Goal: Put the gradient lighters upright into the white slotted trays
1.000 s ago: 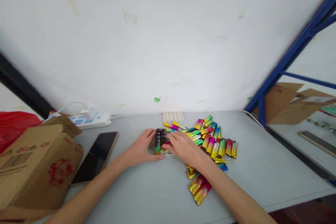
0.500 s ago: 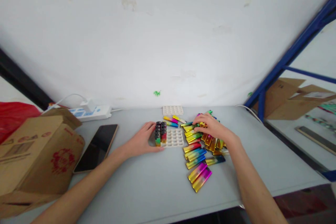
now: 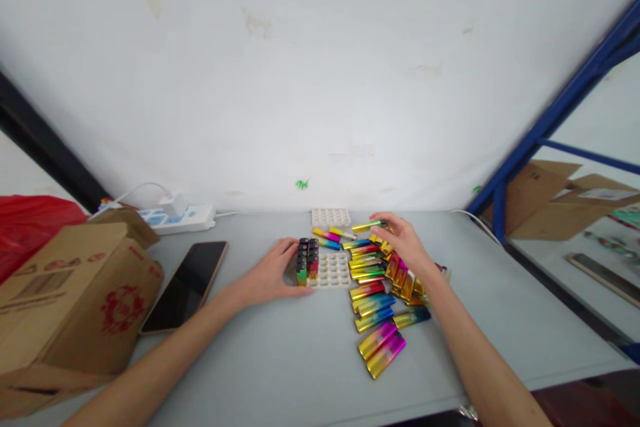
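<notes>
My left hand (image 3: 273, 275) cups the left end of a white tray (image 3: 336, 270) with rows of holes, thumb at its front edge and fingers at the back. Two rows of lighters (image 3: 307, 260) stand upright in the tray's left side, black tops up. Over the back of a loose pile of shiny lighters (image 3: 375, 305), my right hand (image 3: 400, 240) pinches the end of a yellow-green lighter (image 3: 367, 226), which points left. The lighters in the pile have metallic yellow, blue, red and pink bodies; my right hand and forearm hide some.
A second holed white tray (image 3: 331, 217) lies by the wall, with a few loose lighters (image 3: 327, 235) in front. On the left are a phone (image 3: 185, 287), a cardboard box (image 3: 75, 300) and a power strip (image 3: 193, 217). A blue metal frame (image 3: 545, 117) borders the right.
My right hand has drawn a yellow-green lighter up from the back of the pile. My left hand stays at the tray. The camera view has shifted slightly.
</notes>
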Tool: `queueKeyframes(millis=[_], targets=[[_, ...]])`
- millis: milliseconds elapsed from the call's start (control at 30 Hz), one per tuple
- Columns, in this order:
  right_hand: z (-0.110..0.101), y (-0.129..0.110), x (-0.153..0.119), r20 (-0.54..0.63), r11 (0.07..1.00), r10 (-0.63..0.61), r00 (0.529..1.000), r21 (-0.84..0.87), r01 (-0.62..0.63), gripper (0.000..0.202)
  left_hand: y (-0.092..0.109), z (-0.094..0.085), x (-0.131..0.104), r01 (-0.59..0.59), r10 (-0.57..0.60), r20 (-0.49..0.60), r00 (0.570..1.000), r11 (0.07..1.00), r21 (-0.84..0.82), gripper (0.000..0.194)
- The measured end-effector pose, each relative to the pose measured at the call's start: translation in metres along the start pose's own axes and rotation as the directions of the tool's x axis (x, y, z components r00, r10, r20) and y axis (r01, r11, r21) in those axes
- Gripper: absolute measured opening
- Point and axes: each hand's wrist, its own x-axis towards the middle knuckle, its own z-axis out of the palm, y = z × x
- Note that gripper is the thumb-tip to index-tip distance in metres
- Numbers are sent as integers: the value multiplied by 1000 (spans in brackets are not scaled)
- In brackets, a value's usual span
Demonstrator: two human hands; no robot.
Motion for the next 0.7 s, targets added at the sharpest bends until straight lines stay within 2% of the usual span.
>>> queueKeyframes(millis=[67, 133, 200, 300, 433, 500, 600, 700], targets=[[17, -7, -1, -74, 962, 99, 992, 262, -77, 45, 0, 0, 0, 2, -2, -6, 1000, 1000, 0, 82], [35, -15, -5, -58, 895, 164, 985, 428, -124, 47, 0, 0, 0, -3, 3, -7, 1000, 1000, -2, 82], [51, -22, -11, 19, 854, 193, 981, 489, -177, 50, 1, 0, -1, -14, 14, -12, 1000, 1000, -6, 81], [68, -28, -19, 155, 841, 207, 966, 477, -256, 53, 1, 1, -1, -22, 22, -22, 1000, 1000, -11, 80], [83, -28, -25, 305, 867, 191, 933, 394, -306, 53, 1, 2, -1, -23, 23, -22, 999, 1000, -7, 82], [88, -27, -26, 322, 898, 185, 929, 328, -292, 51, 1, 3, 0, -24, 24, -18, 1000, 1000, -8, 82], [90, -30, -29, 202, 987, 132, 970, 61, -148, 52, 1, 2, -1, -21, 21, -10, 1000, 1000, -13, 82], [87, -37, -32, 99, 967, -22, 995, -252, 47, 53, 2, 2, -1, -12, 12, -7, 1000, 1000, -8, 82]])
